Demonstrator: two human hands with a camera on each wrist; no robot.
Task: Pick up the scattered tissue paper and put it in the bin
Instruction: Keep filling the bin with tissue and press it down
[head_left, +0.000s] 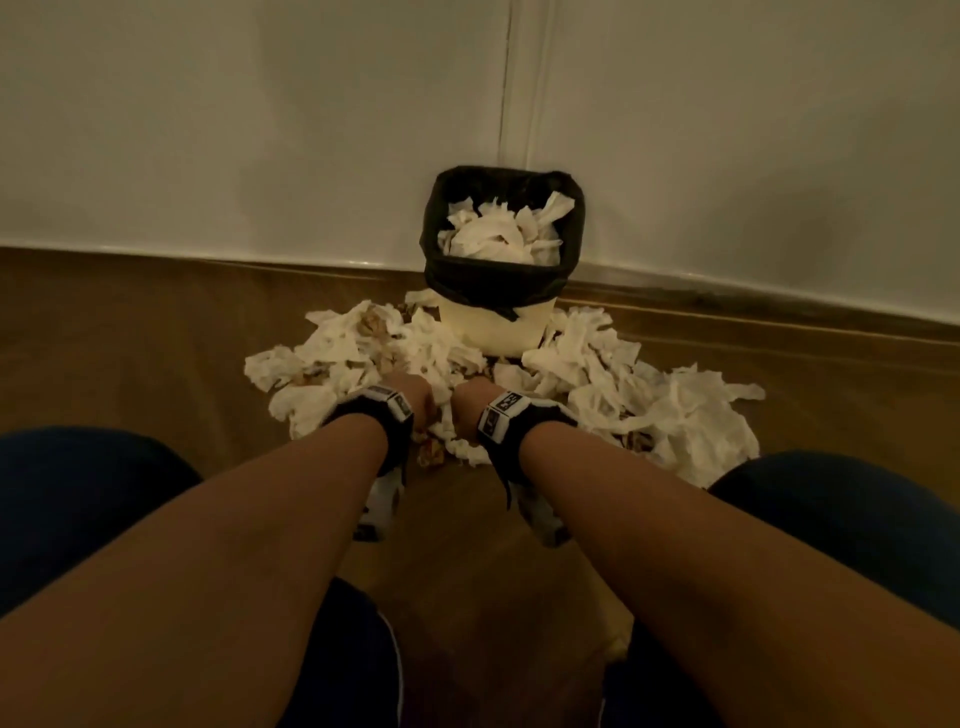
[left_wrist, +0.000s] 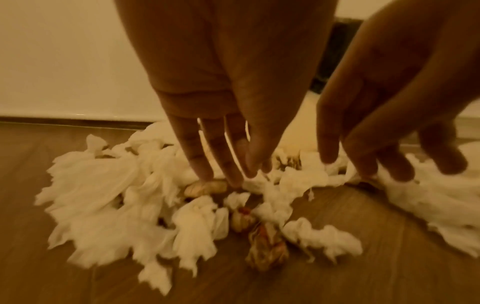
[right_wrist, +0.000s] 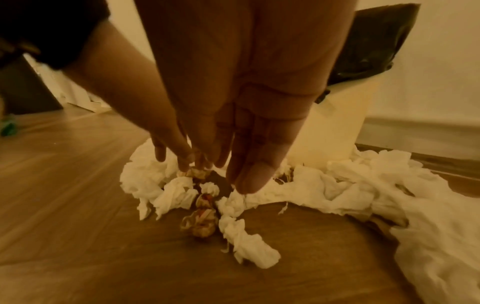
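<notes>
Crumpled soft white tissue paper (head_left: 691, 415); smooth wood-grain floor (head_left: 130, 332); bin (head_left: 493, 327) cream plastic, glossy black liner (head_left: 441, 270).

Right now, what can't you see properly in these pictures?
- How deep the bin is filled: head view, the top tissue hides what lies below.
- The printed crumpled paper: too blurred to read.
- Floor under the tissue pile: covered.
- Left hand fingers: head view hides them behind the wrist.
</notes>
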